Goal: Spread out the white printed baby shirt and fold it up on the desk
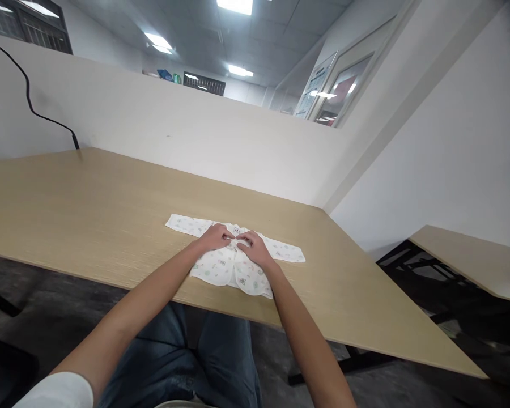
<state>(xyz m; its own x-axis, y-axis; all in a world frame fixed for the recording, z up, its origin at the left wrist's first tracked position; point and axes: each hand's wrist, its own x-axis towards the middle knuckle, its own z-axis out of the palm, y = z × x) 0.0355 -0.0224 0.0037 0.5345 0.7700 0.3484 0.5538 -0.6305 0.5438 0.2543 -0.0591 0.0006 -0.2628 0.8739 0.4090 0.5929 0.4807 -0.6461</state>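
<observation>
A small white baby shirt (215,265) with a scattered coloured print lies face up on the wooden table, its sleeves stretched out to both sides. Its front opening parts below the neck, and the lower edges spread apart near the table's front edge. My left hand (216,237) pinches the cloth just below the collar, at the top of the opening. Opposite it, my right hand (254,247) grips the other front edge, fingertips almost meeting those of the left. Whatever small fastening may lie between the fingertips is too small to make out.
The light wooden table (110,198) runs up to a white partition (221,147). At the back left, a black gooseneck cable (29,93) rises from the table. Another table (471,255) stands to the right. My legs in jeans (187,362) are below the front edge.
</observation>
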